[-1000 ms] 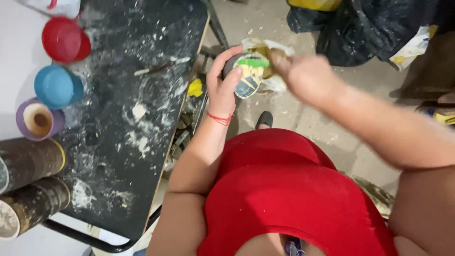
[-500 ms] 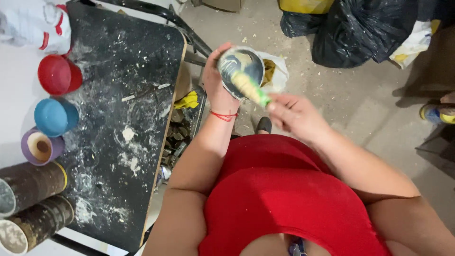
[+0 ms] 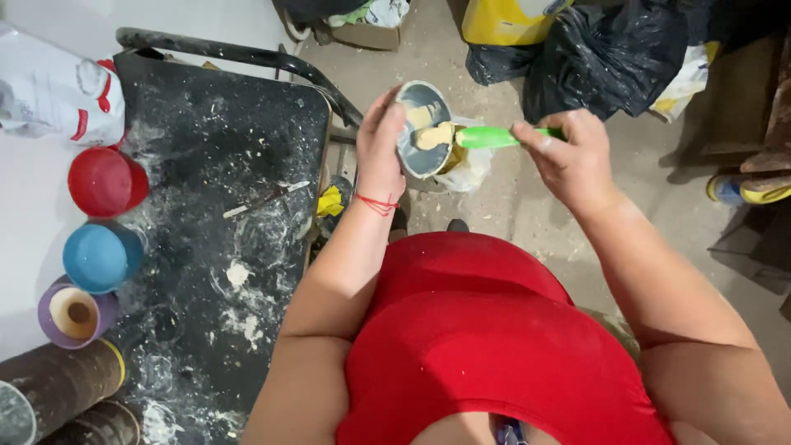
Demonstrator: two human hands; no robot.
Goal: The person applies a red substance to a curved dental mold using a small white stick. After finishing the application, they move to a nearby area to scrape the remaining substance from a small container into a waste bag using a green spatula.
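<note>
head view, looking straight down: the person's left hand (image 3: 381, 148) is wrapped around a small grey mixing cup (image 3: 421, 130), fingers curled on its left side, holding it tilted so the inside faces up. the cup sits out in front of the red shirt (image 3: 486, 346), over the dusty concrete floor (image 3: 527, 206), just right of the table edge. there's a thin red string bracelet (image 3: 377, 204) on that wrist.

the right hand (image 3: 568, 156) is closed around the handle of a green spatula (image 3: 494, 137), pinched between thumb and fingers. the spatula's tip is inside the cup, loaded with a blob of tan paste (image 3: 433, 135), and more of the same stuff is smeared on the cup's inner wall.

off to the left is a black table (image 3: 214, 165) covered in white powder and crumbs, with a thin stick (image 3: 264, 199) lying on it. along its left edge stand a red cup (image 3: 105, 181), a blue cup (image 3: 100, 257) and a purple cup (image 3: 72, 313), plus a white bag (image 3: 58, 91) above them and dark tubes (image 3: 58, 387) at the bottom. a black plastic bag (image 3: 610, 58) and a yellow container (image 3: 511, 21) sit on the floor up top.
</note>
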